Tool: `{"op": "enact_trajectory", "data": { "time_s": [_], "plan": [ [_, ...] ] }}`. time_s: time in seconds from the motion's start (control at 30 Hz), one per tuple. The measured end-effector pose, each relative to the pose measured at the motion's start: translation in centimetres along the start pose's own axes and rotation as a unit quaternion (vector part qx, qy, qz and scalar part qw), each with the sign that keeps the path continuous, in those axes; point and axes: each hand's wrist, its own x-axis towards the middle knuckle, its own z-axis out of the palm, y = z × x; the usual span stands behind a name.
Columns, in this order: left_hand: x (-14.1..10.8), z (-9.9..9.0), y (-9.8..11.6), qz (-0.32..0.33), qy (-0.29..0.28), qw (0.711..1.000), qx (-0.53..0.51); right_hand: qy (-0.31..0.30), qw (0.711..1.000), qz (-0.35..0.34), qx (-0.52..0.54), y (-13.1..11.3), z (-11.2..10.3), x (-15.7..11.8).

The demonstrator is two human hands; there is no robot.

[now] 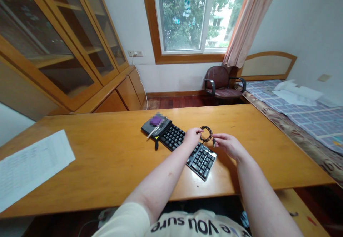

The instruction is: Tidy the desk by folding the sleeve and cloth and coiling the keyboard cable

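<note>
A black keyboard (188,147) and black coiled cable (206,134) are lying on the honey-brown wooden surface (107,158). A white sheet of paper (29,165) is showing faint grey print, and the bed (308,119) is wearing blue checks.

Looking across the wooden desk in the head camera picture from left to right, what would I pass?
Sheet of paper → grey pouch → black keyboard → left hand → coiled black cable, held between both hands → right hand. Beyond the desk's right edge lies the bed.
</note>
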Motion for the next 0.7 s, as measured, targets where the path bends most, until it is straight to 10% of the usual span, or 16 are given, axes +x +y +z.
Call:
{"op": "enact_trajectory", "data": {
  "time_s": [0.5,0.7],
  "plan": [
    [-0.6,0.1,-0.1,-0.037,-0.019,0.98,-0.196,0.269,0.916,-0.109,-0.278,2.2,2.1,3.3],
    [-0.4,0.1,-0.2,-0.024,0.001,0.99,-0.137,0.154,0.978,-0.024,-0.136,2.3,2.0,3.2]
  ]
}}
